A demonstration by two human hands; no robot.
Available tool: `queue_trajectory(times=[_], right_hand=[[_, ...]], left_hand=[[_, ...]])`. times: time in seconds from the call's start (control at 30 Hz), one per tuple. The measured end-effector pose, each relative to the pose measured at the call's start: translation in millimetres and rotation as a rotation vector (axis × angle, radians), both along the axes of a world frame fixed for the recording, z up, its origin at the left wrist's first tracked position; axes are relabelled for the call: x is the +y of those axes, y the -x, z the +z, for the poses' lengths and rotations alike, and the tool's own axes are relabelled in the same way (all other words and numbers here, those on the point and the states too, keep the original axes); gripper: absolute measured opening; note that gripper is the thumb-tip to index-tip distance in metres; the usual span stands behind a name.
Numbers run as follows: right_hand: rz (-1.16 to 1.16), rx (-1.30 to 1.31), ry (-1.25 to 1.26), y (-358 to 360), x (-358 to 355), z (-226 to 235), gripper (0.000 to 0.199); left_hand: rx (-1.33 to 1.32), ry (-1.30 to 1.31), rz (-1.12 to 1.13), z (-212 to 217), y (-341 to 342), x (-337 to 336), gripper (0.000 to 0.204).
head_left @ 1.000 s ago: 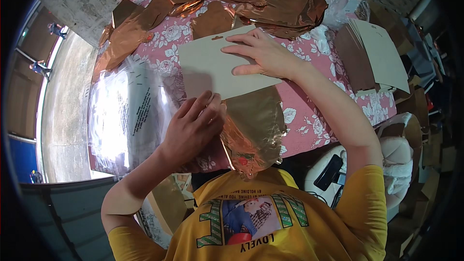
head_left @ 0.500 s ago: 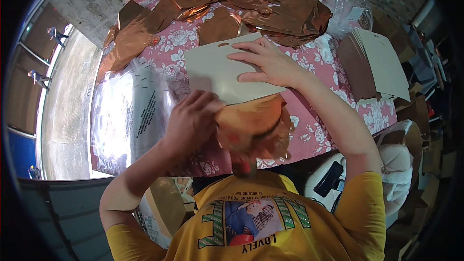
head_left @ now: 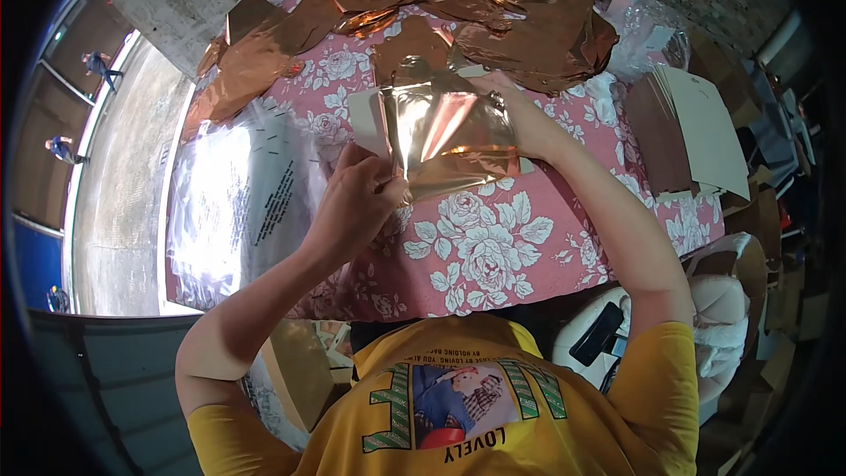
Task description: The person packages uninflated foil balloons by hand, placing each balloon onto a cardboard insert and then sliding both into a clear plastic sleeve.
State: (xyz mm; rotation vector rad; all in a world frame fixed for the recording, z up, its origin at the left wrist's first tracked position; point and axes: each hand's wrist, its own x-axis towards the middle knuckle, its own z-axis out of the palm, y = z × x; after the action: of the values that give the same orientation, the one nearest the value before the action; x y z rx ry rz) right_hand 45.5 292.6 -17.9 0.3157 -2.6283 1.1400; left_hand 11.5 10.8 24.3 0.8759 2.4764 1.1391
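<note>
A shiny copper-coloured foil sheet (head_left: 449,137) lies folded over a cream card (head_left: 367,115) in the middle of the table. The card's left strip shows beside the foil; most of it is covered. My left hand (head_left: 361,198) is closed, its fingertips pinching the foil's lower left edge. At the foil's upper right is my right hand (head_left: 515,115), its fingers mostly hidden by the foil, so their grip cannot be made out.
Crumpled copper foil (head_left: 529,31) spreads across the table's far side. Clear plastic bags (head_left: 233,207) lie at the left. Stacked cream cards (head_left: 705,128) stand at the right on the pink flowered cloth (head_left: 485,247). A black phone (head_left: 597,333) rests on a white seat.
The foil that hung off the card's near edge has swung up and away from me, and now covers most of the card. My right hand's fingers have become hidden behind it.
</note>
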Motion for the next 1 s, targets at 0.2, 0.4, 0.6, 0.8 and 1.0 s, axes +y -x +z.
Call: queue_trajectory(times=[0.2, 0.4, 0.6, 0.8, 1.0], right_hand=[[0.0, 0.101, -0.108, 6, 0, 3, 0.069], [-0.093, 0.041, 0.193, 11, 9, 4, 0.044], [0.086, 0.175, -0.119, -41, -21, 47, 0.051], [0.284, 0.018, -0.651, -82, -42, 34, 0.076], [0.274, 0.007, -0.634, -82, -41, 29, 0.077]], left_hand=[[0.069, 0.073, 0.012, -4, -1, 2, 0.02], [0.214, -0.155, -0.006, -15, 2, 4, 0.024], [0.213, -0.075, -0.153, -15, 7, -2, 0.025], [0.269, -0.117, -0.21, -16, 11, -1, 0.024], [0.701, 0.114, -0.278, -20, -4, -9, 0.029]])
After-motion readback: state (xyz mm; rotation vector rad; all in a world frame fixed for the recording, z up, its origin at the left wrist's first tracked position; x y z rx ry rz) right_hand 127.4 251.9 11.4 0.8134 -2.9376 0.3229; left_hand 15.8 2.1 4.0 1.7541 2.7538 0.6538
